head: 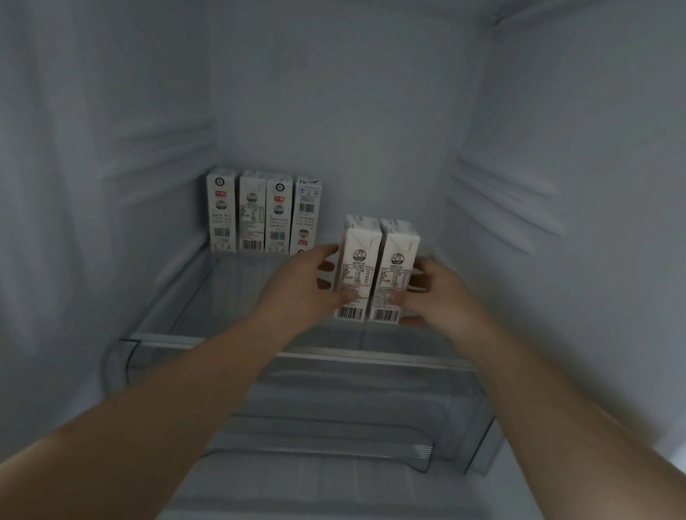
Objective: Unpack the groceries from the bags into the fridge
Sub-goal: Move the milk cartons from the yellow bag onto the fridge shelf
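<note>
Two upright cartons held between both hands on the glass shelf (235,324) of the fridge (85,135).
The left hand (307,283) grips the left carton (356,268) and the right hand (429,291) grips the right carton (394,272) at centre frame; the two touch, long axes vertical, barcodes low. Four cartons (259,213) line the back wall at left-centre, with bare shelf right of them.

A home kitchen: a white fridge (357,85) with glass shelf (301,353) holding cartons (259,213).

two cartons (376,270) right of carton row (260,214)
</note>
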### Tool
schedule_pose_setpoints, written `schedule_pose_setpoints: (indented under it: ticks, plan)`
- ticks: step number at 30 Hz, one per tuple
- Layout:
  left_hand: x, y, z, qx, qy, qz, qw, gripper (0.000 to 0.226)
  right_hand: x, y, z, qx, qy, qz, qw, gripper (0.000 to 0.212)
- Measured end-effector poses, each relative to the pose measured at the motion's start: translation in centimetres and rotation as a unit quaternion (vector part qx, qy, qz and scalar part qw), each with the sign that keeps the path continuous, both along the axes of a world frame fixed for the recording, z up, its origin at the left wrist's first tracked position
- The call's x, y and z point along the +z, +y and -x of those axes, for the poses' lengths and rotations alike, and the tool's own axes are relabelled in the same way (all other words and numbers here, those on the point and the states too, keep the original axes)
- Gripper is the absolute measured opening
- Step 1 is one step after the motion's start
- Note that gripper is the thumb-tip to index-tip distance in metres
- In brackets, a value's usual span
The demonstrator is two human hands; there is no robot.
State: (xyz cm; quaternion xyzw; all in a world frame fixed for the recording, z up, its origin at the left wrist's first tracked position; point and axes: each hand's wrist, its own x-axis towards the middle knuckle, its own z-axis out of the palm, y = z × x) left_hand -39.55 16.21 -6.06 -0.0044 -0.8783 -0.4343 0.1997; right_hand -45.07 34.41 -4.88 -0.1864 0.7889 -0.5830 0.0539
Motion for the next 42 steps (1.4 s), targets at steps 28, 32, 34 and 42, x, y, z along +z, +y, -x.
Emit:
schedule_pose_setpoints:
  ticks: [28, 32, 34, 42]
  plan:
    - [0.1, -2.7, 8.9, 0.098, 0.028, 0.059, 0.993, 0.035, -1.1, -6.6, 8.0, -0.086, 0.146, -0.102, 0.98, 0.059]
    - [-0.2, -3.4, 10.2, 0.109, 0.027, 0.068, 0.991, 0.034, -1.2, -7.3, 9.0, -0.084, 0.156, -0.102, 0.979, 0.057]
    - [-0.4, -3.6, 10.5, 0.126, 0.026, 0.065, 0.99, 0.036, -1.3, -7.4, 9.3, -0.089, 0.163, -0.105, 0.977, 0.055]
    - [-0.4, -4.1, 10.8, 0.191, 0.009, 0.044, 0.981, 0.024, -1.3, -8.2, 9.8, -0.093, 0.165, -0.108, 0.976, 0.054]
